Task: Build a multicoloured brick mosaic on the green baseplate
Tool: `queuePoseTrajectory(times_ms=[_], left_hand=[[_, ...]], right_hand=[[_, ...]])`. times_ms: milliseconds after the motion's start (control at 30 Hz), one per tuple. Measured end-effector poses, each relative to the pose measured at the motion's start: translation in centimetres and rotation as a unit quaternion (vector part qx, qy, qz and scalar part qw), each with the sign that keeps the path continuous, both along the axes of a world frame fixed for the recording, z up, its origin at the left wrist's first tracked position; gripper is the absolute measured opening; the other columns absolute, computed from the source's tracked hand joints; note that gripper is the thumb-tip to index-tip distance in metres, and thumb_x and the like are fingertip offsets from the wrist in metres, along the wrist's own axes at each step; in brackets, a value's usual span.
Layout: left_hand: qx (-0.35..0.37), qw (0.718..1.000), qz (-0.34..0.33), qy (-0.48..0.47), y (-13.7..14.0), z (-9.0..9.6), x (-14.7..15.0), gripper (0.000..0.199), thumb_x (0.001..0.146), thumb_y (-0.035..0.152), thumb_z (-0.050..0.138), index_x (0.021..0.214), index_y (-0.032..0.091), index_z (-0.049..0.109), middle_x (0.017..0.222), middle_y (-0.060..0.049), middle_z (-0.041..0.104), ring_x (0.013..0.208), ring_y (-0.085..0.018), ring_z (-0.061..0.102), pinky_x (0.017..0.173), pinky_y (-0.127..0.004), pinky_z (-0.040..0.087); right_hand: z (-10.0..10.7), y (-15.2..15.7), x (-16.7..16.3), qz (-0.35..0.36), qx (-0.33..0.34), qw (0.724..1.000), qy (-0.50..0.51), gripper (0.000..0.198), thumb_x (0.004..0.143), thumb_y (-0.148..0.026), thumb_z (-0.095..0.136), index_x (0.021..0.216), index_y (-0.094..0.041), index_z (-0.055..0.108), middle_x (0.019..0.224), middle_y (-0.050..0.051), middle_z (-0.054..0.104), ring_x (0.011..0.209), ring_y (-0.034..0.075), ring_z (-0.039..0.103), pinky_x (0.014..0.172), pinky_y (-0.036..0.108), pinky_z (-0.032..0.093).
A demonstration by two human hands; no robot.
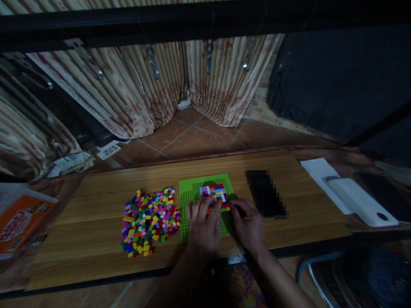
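A green studded baseplate (188,188) lies on the wooden table, with a small block of multicoloured building bricks (213,188) on its middle. My left hand (205,220) rests over the near left part of the block, fingers stretched out and tips touching the bricks. At the block's right edge, my right hand (249,224) has thumb and index finger pinched together near the corner. Whatever sits between those fingertips is too small to make out. Left of the baseplate spreads a pile of loose bricks (149,218) in many colours.
A dark rectangular object (266,194), partly pixelated, lies on the wooden table (96,201) to the right. Beyond the table's right end are a white device (362,201) and a paper sheet (316,164). An orange package (22,220) is at far left; striped curtains (128,90) hang behind.
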State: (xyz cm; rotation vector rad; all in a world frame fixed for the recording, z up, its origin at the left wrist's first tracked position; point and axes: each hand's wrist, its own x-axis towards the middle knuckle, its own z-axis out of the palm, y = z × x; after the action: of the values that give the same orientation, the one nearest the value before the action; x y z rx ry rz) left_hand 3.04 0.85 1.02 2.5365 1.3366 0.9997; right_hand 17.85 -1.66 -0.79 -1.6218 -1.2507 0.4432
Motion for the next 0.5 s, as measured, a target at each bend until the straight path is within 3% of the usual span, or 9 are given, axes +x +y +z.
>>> queuePoseTrajectory(times_ms=[500], left_hand=[[-0.005,1.0,0.012,-0.013,-0.01,-0.58,0.34,0.032,0.091,0.018,0.049,0.12,0.024,0.06,0.127,-0.008,0.059,0.115,-0.027,0.049,0.096,-0.05,0.036]], right_hand=[[-0.03,-0.08,0.11,0.011,-0.003,1.0,-0.02,0.019,0.09,-0.031,0.052,0.092,-0.02,0.068,0.092,0.006,0.067,0.086,0.019,0.064,0.077,0.031,0.05]])
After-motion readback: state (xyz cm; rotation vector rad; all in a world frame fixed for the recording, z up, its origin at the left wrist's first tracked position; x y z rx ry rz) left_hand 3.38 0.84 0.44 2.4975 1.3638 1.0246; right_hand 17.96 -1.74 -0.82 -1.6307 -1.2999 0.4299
